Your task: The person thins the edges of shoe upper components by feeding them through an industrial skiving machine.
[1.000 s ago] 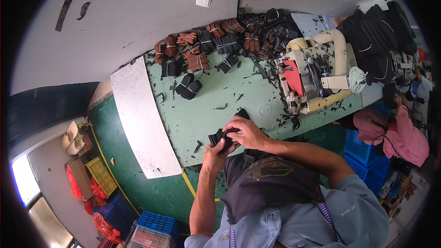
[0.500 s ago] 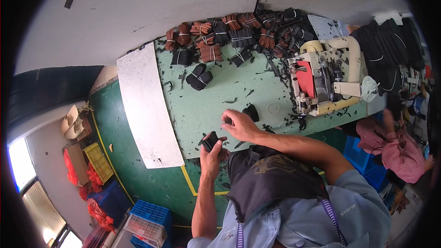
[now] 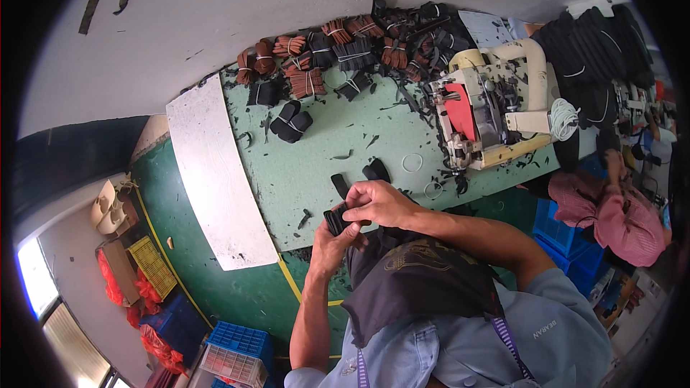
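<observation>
My left hand (image 3: 330, 248) is closed around a small stack of black strips (image 3: 335, 221), held up over the near edge of the green table. The fingers of my right hand (image 3: 381, 205) are bent and pressed together at the right side of that stack, partly hiding it. Just beyond the hands, a flat black piece (image 3: 340, 185) lies on the table. To its right is another black piece (image 3: 375, 170), folded or doubled. A banded black bundle (image 3: 291, 122) sits farther off to the left.
Several banded brown bundles (image 3: 307, 82) and black ones line the table's far edge. A cream machine with a red plate (image 3: 458, 111) stands at right. A white board (image 3: 215, 172) covers the table's left end. Scraps litter the green top. A person in pink (image 3: 611, 208) works at far right.
My right hand has come down to the stack in my left hand. A flat black piece shows on the table where my right fingers were. The whole view has shifted a little.
</observation>
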Demonstrator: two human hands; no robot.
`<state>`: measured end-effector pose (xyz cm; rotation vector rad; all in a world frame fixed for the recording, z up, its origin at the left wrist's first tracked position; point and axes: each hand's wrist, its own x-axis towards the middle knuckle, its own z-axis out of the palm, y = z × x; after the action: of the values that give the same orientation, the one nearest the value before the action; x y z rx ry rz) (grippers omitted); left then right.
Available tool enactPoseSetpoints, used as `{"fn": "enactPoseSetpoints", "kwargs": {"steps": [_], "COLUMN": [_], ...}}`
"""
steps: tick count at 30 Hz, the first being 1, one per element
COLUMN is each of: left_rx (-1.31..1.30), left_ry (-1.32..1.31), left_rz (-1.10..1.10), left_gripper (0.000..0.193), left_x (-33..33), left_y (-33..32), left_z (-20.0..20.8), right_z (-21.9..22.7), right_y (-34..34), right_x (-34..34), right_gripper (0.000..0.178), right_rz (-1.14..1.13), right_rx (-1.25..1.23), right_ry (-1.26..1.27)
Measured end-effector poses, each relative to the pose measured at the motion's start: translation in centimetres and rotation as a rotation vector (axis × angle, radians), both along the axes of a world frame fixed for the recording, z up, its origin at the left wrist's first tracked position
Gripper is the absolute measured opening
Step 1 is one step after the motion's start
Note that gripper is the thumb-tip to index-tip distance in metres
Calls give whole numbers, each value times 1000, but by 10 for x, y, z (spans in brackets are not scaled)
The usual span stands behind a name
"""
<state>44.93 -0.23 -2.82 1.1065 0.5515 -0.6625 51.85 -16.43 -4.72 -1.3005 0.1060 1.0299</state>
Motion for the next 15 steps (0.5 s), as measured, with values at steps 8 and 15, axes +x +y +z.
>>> {"fn": "enactPoseSetpoints", "kwargs": {"steps": [8,15], "left_rx": [-13,-107], "left_ry": [22,200], "left_rz": [-5,77], "left_gripper": [32,25], "left_x": [-6,-17], "left_y": [-2,-7], "left_z": [-4,-24], "right_z": [9,-9], "right_y": [-5,-14], "right_x": [-2,-21], "right_gripper": [23,32], "right_rz": [26,63], "right_rx": [-11,-223], "right_ry": [24,-77]}}
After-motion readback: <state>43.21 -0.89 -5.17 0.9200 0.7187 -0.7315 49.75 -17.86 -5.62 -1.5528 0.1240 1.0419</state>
